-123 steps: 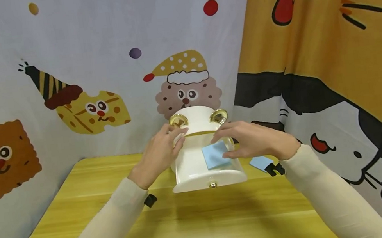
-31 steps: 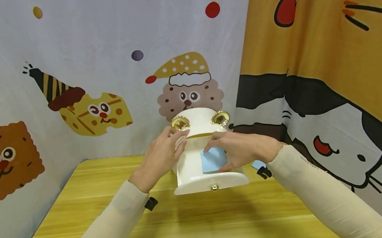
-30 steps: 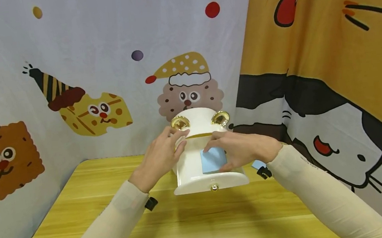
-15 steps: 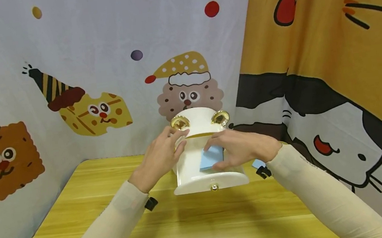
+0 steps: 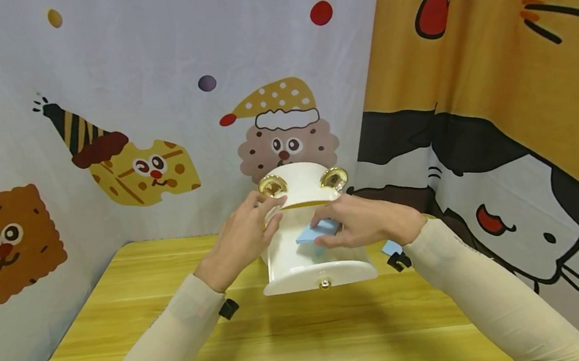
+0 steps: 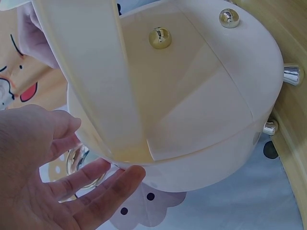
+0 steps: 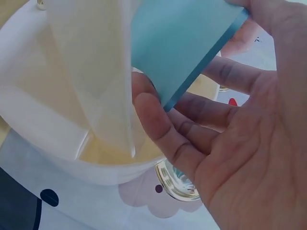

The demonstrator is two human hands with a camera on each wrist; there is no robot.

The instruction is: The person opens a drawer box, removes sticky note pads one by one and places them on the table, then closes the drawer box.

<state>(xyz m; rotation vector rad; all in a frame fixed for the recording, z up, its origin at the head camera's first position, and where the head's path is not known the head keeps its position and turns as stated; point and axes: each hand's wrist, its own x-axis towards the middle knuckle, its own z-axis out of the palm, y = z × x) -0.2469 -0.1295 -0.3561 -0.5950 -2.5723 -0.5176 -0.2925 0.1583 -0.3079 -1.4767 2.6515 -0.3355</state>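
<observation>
Now the right hand (image 5: 362, 220), the nearer one, pinches the flat, square, light-blue pad (image 5: 319, 231), which pokes out left of its fingers above the shiny white drawer (image 5: 295, 281), while the left hand's (image 5: 242, 236) loose fingers are by the drawer's left side.

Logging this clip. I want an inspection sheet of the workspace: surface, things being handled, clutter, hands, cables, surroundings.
Surface: wood-grain table.
Handled things: white box with gold knobs, on the table; blue pad tilted.
Clutter: second blue pad, on the table near the right wrist.
Hands: left hand beside the box, firmness of contact unclear; right hand pinches the first pad.
Cables: nothing seen.
Surroundings: cartoon-printed cloth behind.
</observation>
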